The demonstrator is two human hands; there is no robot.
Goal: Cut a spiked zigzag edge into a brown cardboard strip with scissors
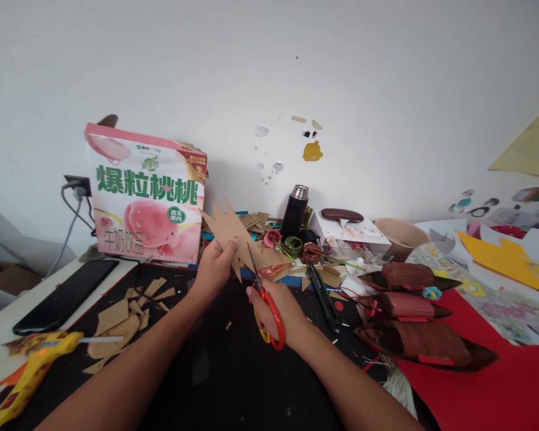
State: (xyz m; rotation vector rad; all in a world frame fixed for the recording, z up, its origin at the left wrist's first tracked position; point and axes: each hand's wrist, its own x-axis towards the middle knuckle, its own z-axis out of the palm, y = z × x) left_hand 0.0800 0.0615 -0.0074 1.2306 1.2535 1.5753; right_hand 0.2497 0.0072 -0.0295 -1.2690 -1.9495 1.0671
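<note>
My left hand (217, 264) is closed on a piece of brown cardboard (230, 228) cut into several pointed spikes, the thumb lying on its face. Fingers of my right hand (282, 305) wrap the handles of a pair of scissors (276, 320) with red and yellow grips. The scissor blades point up and away from me, at the cardboard's right edge; I cannot tell whether they bite into it. Below both hands lies a black mat (233, 371). Cardboard scraps (113, 317) are scattered on it to the left of my left forearm.
A yellow glue gun (38, 365) and a black phone (65, 296) lie at left, before a pink drink box (148, 197). Paint jars (293, 244), a black flask (295, 212) and a utility knife (323, 296) are ahead. Brown model boats (431, 341) sit by red paper (485, 389) at right.
</note>
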